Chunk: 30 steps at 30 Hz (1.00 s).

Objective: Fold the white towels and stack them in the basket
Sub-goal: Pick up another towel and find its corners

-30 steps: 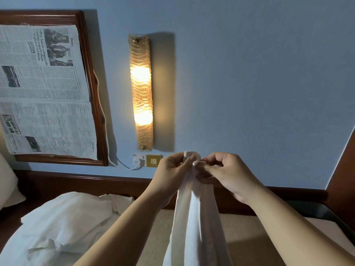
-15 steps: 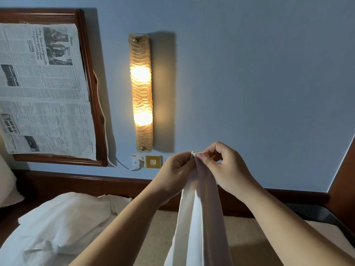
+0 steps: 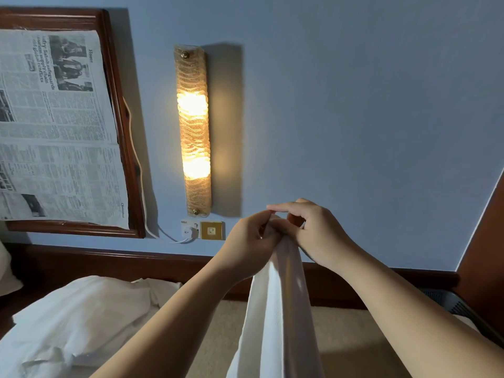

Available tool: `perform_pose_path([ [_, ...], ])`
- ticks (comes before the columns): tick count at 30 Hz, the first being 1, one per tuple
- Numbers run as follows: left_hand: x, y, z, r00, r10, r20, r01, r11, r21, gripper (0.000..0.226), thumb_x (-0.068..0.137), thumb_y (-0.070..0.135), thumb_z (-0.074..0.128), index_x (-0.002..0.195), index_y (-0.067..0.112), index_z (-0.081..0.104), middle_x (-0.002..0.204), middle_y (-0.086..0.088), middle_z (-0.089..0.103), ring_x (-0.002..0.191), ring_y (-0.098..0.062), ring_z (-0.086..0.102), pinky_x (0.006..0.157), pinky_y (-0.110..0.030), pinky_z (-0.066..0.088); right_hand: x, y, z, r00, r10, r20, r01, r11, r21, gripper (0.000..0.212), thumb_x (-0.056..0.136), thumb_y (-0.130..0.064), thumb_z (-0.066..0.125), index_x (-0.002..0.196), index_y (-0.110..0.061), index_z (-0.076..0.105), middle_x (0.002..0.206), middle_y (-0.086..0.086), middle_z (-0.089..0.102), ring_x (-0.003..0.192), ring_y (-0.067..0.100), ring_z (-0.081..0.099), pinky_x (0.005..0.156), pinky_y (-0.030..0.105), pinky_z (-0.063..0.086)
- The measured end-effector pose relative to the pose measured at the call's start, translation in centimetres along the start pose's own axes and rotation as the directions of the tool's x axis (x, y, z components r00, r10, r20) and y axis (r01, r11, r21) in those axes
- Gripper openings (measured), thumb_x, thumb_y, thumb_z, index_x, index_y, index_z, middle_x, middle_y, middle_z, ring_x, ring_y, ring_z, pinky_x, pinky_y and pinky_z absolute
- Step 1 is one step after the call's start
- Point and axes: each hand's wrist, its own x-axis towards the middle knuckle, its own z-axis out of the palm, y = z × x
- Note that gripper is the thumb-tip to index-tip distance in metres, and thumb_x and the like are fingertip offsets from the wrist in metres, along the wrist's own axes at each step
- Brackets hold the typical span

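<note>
At far left I note a framed newspaper (image 3: 57,126) on the wall, and below it a loose heap of white linen (image 3: 73,320) on the bed (image 3: 351,339); I judge this heap to be towels not yet folded, though I cannot confirm what each piece is. A lit wall lamp (image 3: 193,129) hangs right of the frame, with a socket (image 3: 203,230) beneath it.

At centre, the left hand (image 3: 245,246) pinches the top edge of a towel (image 3: 278,309), fingers curled on the cloth. The right hand (image 3: 313,230) meets it at the same edge, thumb and fingers curled around the fabric, the forefinger extended over the left hand's fingertips. The towel hangs straight down from both hands, gathered into a narrow strip, above the bed and running out of the bottom of the view.

At far right, a dark slatted rim (image 3: 461,306) shows past the right forearm; it may be the basket, but I cannot tell.

Assessment: I see no folded towel and no stack. The towel in hand appears to be at an early fold, its corners being matched. Folding, stacking and the remaining heap are all outstanding.
</note>
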Motion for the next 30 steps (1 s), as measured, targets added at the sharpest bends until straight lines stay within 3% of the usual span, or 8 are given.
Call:
perform_pose_path([
  [1,0.1,0.1,0.1,1.0,-0.026,-0.017,0.025,0.999,-0.03,0.017,0.104,0.014,0.057,0.115,0.024,0.064,0.071,0.007,0.062,0.063,-0.002,0.05,0.061,-0.021,0.039,0.3,-0.1,-0.2,1.0,-0.004,-0.015,0.004,1.0,-0.024,0.024,0.096,-0.028,0.074,0.119,-0.035,0.078,0.088,-0.003,0.058,0.079,0.007,0.058,0.071,0.014,0.046],
  [3,0.3,0.3,0.3,0.996,-0.083,-0.037,0.079,0.991,-0.112,0.056,0.104,0.018,0.061,0.154,0.025,0.035,0.07,0.004,0.063,0.064,-0.004,0.055,0.062,-0.02,0.044,0.7,-0.4,-0.4,0.999,-0.006,-0.033,0.003,0.997,-0.08,0.017,0.093,-0.028,0.077,0.11,-0.03,0.08,0.095,-0.006,0.06,0.087,0.005,0.062,0.074,0.013,0.049],
  [6,0.5,0.0,0.0,0.997,-0.068,-0.041,0.066,0.996,-0.059,0.074,0.104,0.022,0.061,0.163,0.021,0.015,0.077,-0.012,0.067,0.067,-0.015,0.06,0.065,-0.025,0.049,1.0,-0.6,-0.5,0.999,0.045,0.029,-0.043,0.996,-0.076,0.017,0.097,-0.033,0.072,0.113,-0.027,0.076,0.105,-0.013,0.067,0.096,0.001,0.064,0.08,0.016,0.051],
  [9,0.4,-0.1,0.0,0.997,-0.067,-0.048,0.065,0.997,-0.034,0.066,0.105,0.026,0.06,0.158,0.021,0.021,0.078,-0.011,0.068,0.071,-0.022,0.063,0.067,-0.033,0.051,1.2,-0.6,-0.6,0.989,0.095,0.112,-0.082,0.99,-0.115,0.019,0.102,-0.036,0.065,0.115,-0.025,0.073,0.107,-0.011,0.07,0.099,0.004,0.064,0.08,0.017,0.049],
  [13,-0.3,0.3,0.8,0.984,-0.122,-0.133,0.097,0.979,-0.178,0.035,0.104,0.028,0.062,0.131,0.02,0.04,0.073,-0.005,0.071,0.065,-0.006,0.063,0.061,-0.021,0.048,1.5,-0.7,-0.6,0.997,0.039,0.073,-0.024,0.982,-0.189,0.014,0.104,-0.028,0.062,0.104,-0.019,0.073,0.101,-0.007,0.067,0.094,0.007,0.062,0.078,0.019,0.046],
  [15,-0.7,0.5,1.5,0.968,-0.172,-0.185,0.129,0.967,-0.221,0.024,0.103,0.037,0.062,0.117,0.024,0.046,0.075,0.001,0.073,0.067,-0.006,0.067,0.059,-0.023,0.052,1.6,-0.8,-0.5,0.998,0.003,0.057,0.01,0.976,-0.217,0.017,0.105,-0.028,0.059,0.104,-0.016,0.071,0.101,-0.005,0.065,0.093,0.009,0.06,0.077,0.015,0.043],
  [19,-1.8,0.3,2.5,0.925,-0.218,-0.31,0.187,0.974,-0.125,0.023,0.097,0.054,0.065,0.1,0.035,0.051,0.085,0.005,0.071,0.08,-0.005,0.068,0.067,-0.03,0.059,1.8,-1.9,-0.9,1.0,-0.017,-0.007,0.016,0.985,-0.172,0.019,0.108,-0.029,0.054,0.109,-0.015,0.066,0.102,-0.005,0.063,0.09,0.004,0.057,0.074,0.006,0.039],
  [30,-3.6,0.2,4.4,0.868,-0.084,-0.49,0.117,0.992,0.038,0.017,0.097,0.047,0.066,0.1,0.033,0.059,0.091,0.024,0.067,0.088,0.006,0.065,0.073,-0.031,0.059,1.9,-3.3,-2.2,0.999,0.031,-0.01,-0.031,0.994,-0.108,0.013,0.108,-0.031,0.055,0.109,-0.021,0.064,0.088,-0.014,0.064,0.076,-0.008,0.057,0.067,0.006,0.04],
])
